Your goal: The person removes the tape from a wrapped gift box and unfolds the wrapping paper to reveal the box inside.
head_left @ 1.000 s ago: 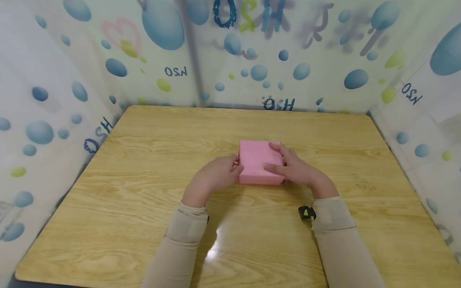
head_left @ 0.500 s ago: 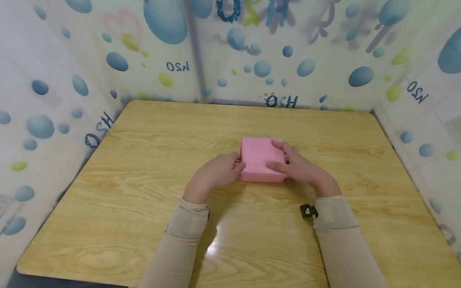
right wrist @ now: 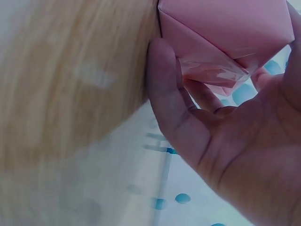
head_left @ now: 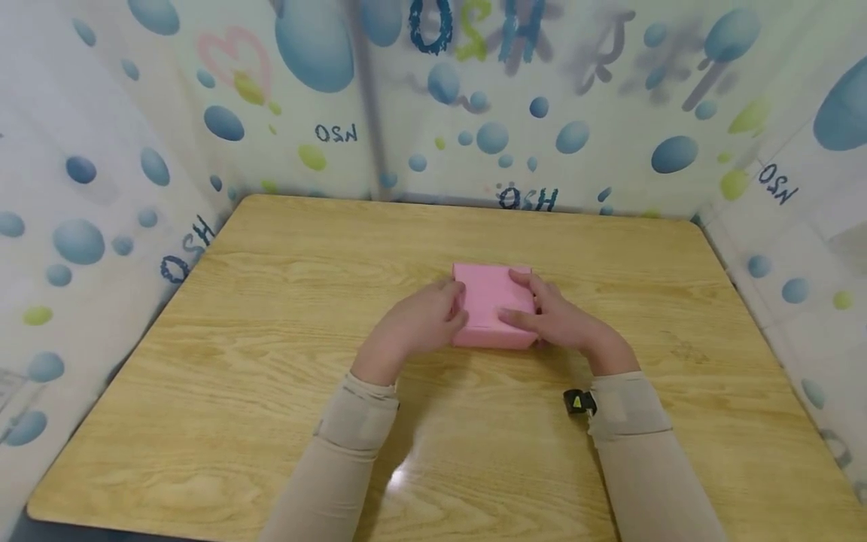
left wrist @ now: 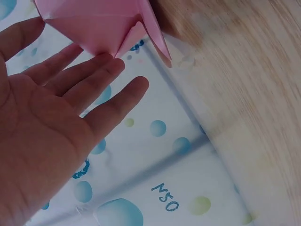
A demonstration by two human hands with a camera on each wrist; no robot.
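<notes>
A box wrapped in pink paper lies on the wooden table between both hands. In the head view my left hand is at its left end, thumb at the near corner and a finger at the upper edge. Fairly straight fingers touch the pointed paper flap there in the left wrist view; a narrow strip of paper hangs beside it. My right hand holds the other end, thumb and a finger over the top, other fingers curled at the side. Shiny clear tape covers the folded paper there.
The wooden table extends around the box on all sides. Walls with blue and green bubble prints stand close behind it and at both sides. A small black device sits at the right sleeve cuff.
My left hand has shifted slightly right, its fingers now reaching over the box's left upper edge. The right hand keeps its hold, and the box stays in about the same place.
</notes>
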